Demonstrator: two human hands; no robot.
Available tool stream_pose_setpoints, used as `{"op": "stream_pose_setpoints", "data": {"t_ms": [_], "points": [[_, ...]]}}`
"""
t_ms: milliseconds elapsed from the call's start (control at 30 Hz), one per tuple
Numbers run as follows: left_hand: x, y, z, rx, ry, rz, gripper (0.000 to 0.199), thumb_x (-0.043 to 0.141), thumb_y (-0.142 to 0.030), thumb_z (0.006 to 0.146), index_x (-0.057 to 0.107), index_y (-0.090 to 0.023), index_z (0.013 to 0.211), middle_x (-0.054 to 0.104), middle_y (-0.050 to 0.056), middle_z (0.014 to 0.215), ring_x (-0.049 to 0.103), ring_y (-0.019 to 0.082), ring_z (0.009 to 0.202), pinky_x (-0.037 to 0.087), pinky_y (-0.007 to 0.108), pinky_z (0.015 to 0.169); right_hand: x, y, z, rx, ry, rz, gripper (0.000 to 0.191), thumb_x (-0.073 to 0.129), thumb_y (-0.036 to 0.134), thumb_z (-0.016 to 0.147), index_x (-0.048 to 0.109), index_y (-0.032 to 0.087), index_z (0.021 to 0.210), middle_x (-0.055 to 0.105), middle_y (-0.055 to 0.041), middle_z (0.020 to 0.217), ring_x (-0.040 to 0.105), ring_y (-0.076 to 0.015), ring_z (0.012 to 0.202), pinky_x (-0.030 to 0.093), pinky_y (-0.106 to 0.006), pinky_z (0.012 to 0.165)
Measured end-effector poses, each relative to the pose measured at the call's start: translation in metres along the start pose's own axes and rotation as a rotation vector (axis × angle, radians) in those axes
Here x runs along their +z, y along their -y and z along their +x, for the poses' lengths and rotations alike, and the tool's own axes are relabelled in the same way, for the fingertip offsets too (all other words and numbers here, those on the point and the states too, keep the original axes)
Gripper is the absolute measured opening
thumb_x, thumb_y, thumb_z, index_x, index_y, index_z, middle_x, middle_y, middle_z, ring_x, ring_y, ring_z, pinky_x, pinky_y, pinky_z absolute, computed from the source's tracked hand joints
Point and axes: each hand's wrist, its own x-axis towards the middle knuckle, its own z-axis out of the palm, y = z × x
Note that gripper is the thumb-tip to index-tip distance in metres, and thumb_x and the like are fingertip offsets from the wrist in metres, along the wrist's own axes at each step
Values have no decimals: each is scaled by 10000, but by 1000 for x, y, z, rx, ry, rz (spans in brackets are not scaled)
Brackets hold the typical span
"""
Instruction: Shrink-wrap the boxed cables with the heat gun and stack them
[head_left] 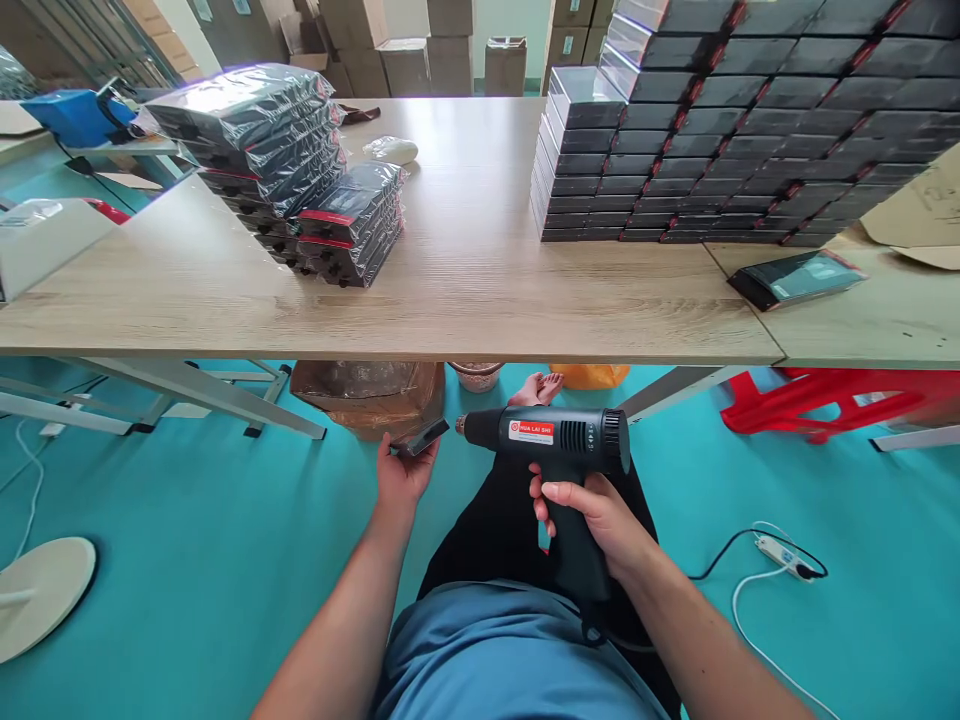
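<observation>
My right hand (574,505) is wrapped round the grip of a dark heat gun (559,435) with a red and white label. The gun's nozzle points left at a small dark box (421,438), which my left hand (406,470) holds tilted, close to the nozzle. Both hands are below the table's front edge. On the table (465,300), a stack of film-wrapped dark boxes (262,150) stands at the left, beside a shorter stack (352,222). A large stack of boxes (720,140) stands at the right, and one loose box (799,278) lies in front of it.
Beneath the table are a brown lined bin (367,395), a small basket (478,376) and a red plastic frame (840,400). A power strip (784,555) with cables lies on the floor at the right. Cartons (505,66) stand behind the table.
</observation>
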Motion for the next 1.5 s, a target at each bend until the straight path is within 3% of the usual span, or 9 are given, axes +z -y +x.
{"op": "stream_pose_setpoints", "data": {"t_ms": [167, 333, 433, 600, 767, 933, 1067, 1233, 1500], "points": [[-4, -6, 0, -8, -2, 76, 443, 522, -185, 790, 640, -151, 1215, 751, 141, 1076, 744, 327, 1000, 623, 518, 851, -19, 1, -11, 45, 39, 4, 332, 806, 341, 791, 765, 163, 1069, 729, -66, 887, 636, -166, 673, 521, -275, 554], [-3, -8, -1, 51, 45, 83, 400, 554, -100, 648, 683, -180, 1018, 772, 77, 1005, 736, 275, 973, 591, 463, 929, -28, 3, -29, 67, 27, -3, 346, 814, 341, 778, 756, 161, 1067, 717, -69, 892, 646, -174, 690, 518, -270, 560], [-2, -8, -4, 72, 100, 116, 370, 564, -96, 609, 697, -169, 946, 770, 71, 935, 737, 262, 908, 598, 436, 892, -28, 4, -34, 71, 25, -3, 375, 820, 359, 771, 746, 158, 1079, 715, -77, 901, 644, -180, 697, 515, -275, 561], [-1, -10, -7, 83, 122, 178, 308, 570, -96, 573, 701, -165, 842, 753, 53, 834, 722, 230, 778, 602, 374, 758, -25, 5, -34, 66, 61, -46, 390, 807, 373, 779, 745, 151, 1094, 709, -87, 905, 632, -187, 705, 508, -289, 563], [-2, -11, -7, 76, 129, 286, 160, 589, -132, 578, 659, -176, 716, 715, 46, 742, 686, 241, 683, 579, 387, 655, -23, 4, -31, 46, 67, -142, 385, 794, 390, 790, 730, 160, 1091, 707, -81, 920, 629, -193, 716, 518, -309, 582], [-4, -9, -3, 83, 127, 305, 131, 605, -132, 558, 635, -177, 677, 681, 29, 700, 668, 226, 686, 565, 378, 686, -17, 1, -33, 82, 175, -207, 363, 808, 421, 786, 735, 157, 1023, 699, -80, 911, 611, -189, 704, 513, -322, 586], [-7, -8, -1, 90, 125, 351, 88, 604, -154, 560, 623, -174, 644, 673, 39, 699, 662, 233, 682, 552, 382, 655, -16, -3, -34, 14, 56, -216, 355, 804, 440, 798, 731, 170, 1016, 685, -74, 925, 607, -191, 727, 526, -330, 610], [-10, -5, -1, 84, 124, 397, 69, 596, -170, 550, 615, -173, 616, 656, 46, 670, 639, 226, 637, 546, 384, 638, -20, -8, -42, 74, 167, -163, 318, 793, 403, 825, 736, 169, 1033, 705, -71, 892, 618, -189, 712, 520, -323, 605], [-13, 3, -2, 105, 106, 466, 43, 604, -179, 539, 613, -172, 580, 672, 59, 670, 646, 229, 658, 548, 380, 679, -16, -10, -35, 36, 111, -109, 340, 799, 386, 815, 733, 175, 1074, 709, -78, 947, 631, -190, 718, 522, -314, 585]]}}
